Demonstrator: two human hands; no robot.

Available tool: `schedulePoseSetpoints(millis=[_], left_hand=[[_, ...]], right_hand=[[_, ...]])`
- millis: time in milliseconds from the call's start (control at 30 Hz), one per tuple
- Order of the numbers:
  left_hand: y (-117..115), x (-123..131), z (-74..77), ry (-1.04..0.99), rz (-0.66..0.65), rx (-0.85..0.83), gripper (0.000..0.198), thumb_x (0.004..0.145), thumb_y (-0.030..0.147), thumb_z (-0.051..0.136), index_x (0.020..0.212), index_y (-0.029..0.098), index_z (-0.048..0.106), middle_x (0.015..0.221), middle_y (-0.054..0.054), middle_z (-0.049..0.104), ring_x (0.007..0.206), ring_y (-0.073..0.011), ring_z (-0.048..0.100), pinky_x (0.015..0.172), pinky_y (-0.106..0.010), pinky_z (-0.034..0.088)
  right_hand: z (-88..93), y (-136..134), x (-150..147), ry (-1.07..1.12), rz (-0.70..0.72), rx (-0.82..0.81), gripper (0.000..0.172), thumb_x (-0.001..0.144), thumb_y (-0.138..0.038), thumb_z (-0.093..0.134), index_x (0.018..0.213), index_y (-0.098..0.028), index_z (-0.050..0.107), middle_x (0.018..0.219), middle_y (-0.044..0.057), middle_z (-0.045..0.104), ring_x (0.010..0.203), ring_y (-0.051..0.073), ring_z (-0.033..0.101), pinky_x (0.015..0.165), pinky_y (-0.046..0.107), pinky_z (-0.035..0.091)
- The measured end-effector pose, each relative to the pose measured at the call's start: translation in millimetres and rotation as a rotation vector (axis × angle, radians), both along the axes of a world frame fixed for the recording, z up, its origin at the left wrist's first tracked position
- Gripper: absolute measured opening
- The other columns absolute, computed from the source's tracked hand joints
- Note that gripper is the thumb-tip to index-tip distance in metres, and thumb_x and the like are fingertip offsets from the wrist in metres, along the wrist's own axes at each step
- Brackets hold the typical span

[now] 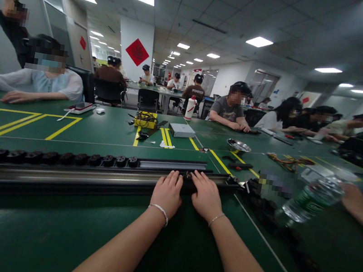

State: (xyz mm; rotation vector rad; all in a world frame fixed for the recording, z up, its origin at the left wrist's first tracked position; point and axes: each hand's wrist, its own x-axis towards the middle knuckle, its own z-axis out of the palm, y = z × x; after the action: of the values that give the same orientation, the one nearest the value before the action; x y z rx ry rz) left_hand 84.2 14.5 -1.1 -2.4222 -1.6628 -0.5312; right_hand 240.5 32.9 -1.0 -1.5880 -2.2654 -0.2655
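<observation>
A long black rail with a shiny metal channel (92,175) runs across the table in front of me. My left hand (167,193) reaches over it with the fingers bent together, gripping one side of a small dark part (189,176). On the other side my right hand (206,197) closes on the same part, its fingertips over the rail. The underside of the part and both thumbs are mostly hidden. Along the rail's far side on the left stands a row of black round parts (95,160). More dark parts (263,204) trail off to the right, blurred.
On the green table (65,237) stand a clear water bottle (312,200), near a co-worker's hand (355,200), a metal bowl (239,146), a grey box (181,130) and a yellow bin with cables (146,120). A white-and-red flask (190,108) is farther back. Several people sit around.
</observation>
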Motion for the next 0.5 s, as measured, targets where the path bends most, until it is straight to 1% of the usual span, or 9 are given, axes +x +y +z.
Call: schedulePoseSetpoints(millis=[167, 333, 500], left_hand=[[-0.9, 0.1, 1.8, -0.006, 0.006, -0.017, 0.053, 0.077, 0.025, 0.042, 0.13, 0.015, 0.04, 0.142, -0.009, 0.037, 0.131, -0.0215, 0.03, 0.099, -0.039, 0.032], [-0.4, 0.0, 1.8, -0.009, -0.015, -0.028, 0.056, 0.076, 0.026, 0.041, 0.131, 0.014, 0.038, 0.142, -0.006, 0.037, 0.131, -0.0209, 0.029, 0.099, -0.039, 0.033], [0.8, 1.0, 0.7, 0.006, -0.016, -0.03, 0.057, 0.076, 0.027, 0.041, 0.132, 0.013, 0.037, 0.142, -0.006, 0.037, 0.132, -0.0218, 0.028, 0.099, -0.041, 0.033]], right_hand=[[-0.2, -0.9, -1.1, -0.003, -0.005, 0.002, 0.063, 0.067, -0.011, 0.045, 0.129, -0.017, 0.045, 0.137, 0.005, 0.042, 0.127, 0.021, 0.033, 0.101, 0.037, 0.026], [0.1, -1.2, -1.8, 0.004, -0.01, -0.001, 0.062, 0.066, -0.011, 0.044, 0.128, -0.016, 0.046, 0.138, 0.004, 0.041, 0.127, 0.021, 0.033, 0.102, 0.037, 0.025], [0.0, -0.8, -1.6, 0.015, -0.006, 0.001, 0.061, 0.067, -0.012, 0.044, 0.128, -0.015, 0.046, 0.138, 0.005, 0.041, 0.127, 0.021, 0.033, 0.103, 0.037, 0.023]])
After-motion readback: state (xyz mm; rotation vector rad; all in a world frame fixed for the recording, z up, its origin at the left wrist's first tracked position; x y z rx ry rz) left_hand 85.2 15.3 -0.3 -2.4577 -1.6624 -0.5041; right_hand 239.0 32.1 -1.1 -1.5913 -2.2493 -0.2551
